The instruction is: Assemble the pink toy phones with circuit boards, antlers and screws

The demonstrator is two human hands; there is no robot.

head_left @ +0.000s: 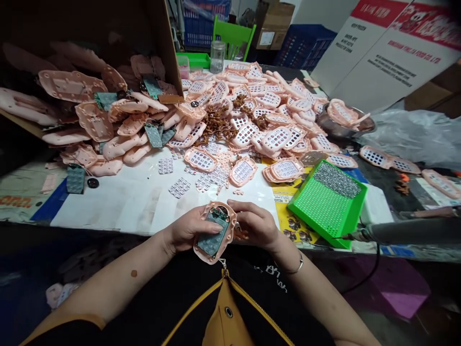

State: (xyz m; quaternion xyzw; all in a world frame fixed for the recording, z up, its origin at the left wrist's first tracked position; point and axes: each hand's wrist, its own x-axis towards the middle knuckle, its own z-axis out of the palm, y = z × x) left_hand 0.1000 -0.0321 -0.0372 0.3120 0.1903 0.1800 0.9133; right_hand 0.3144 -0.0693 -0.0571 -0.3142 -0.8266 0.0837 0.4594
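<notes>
our left grip (190, 229) clenches a pink plastic keypad casing (201, 251) holding a green circuit board (213, 240), while our right grip (252, 223) pinches its far edge, both closed over the front edge of the surface (108, 206).

Ahead of the left hand (190, 229) and right hand (254, 223), which bear a pink rubber keypad casing (197, 251), a band of white paper (122, 206) offers a forward path as far as the pile of pink keypad casings (118, 115). Loose keypad mats (180, 187) lie on this path but stand low. On the right, the green perforated tray (324, 204) obstructs sideways passage, and a grey cylindrical tool (403, 230) extends just beside it. Farther forward, the heaped casings obstruct access to the steel bowl (320, 122). The cardboard box wall (169, 48) bounds the upper left.
</notes>
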